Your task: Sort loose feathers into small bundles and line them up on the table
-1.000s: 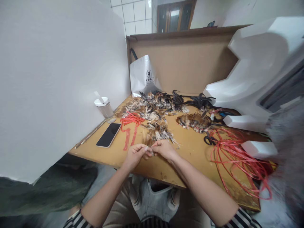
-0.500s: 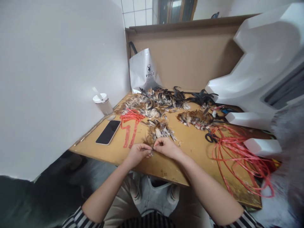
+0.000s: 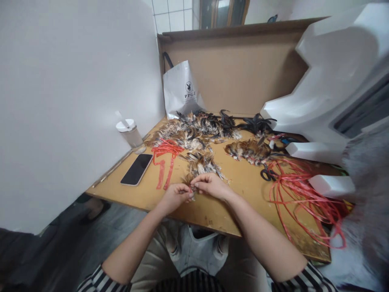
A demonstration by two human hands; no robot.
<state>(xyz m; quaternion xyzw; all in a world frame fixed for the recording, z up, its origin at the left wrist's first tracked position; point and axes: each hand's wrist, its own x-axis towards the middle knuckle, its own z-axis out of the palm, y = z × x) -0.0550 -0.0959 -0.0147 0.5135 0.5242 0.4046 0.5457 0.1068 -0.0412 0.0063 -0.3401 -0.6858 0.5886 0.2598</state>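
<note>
A: What step does the person have in hand?

B: Fine fingertip work, by the look of it. Both hands meet over the near part of the desk (image 3: 221,215), at a small feather tuft (image 3: 187,179).

A: How does each grip stand?

B: The left hand (image 3: 174,197) has thumb and forefinger pinched together, seemingly on the tuft's lower end. The right hand (image 3: 214,186) brings its fingertips in close from three o'clock; whether its grip has hold of anything cannot be told (the fingers hide the spot).

A: And the tuft, relative to the grip?

B: It pokes out toward twelve o'clock, brown ends away from the person, its base among the fingertips. A loose feather heap (image 3: 205,163) lies just beyond, at one o'clock.

A: What else is within reach?

B: Red strips (image 3: 167,149) at eleven, a phone (image 3: 136,170) at ten, black-handled scissors (image 3: 268,174) near three.

A: So what does the next move call for?

B: Probably a steady left pinch, leaving the right fingertips free to work around the base.
</note>
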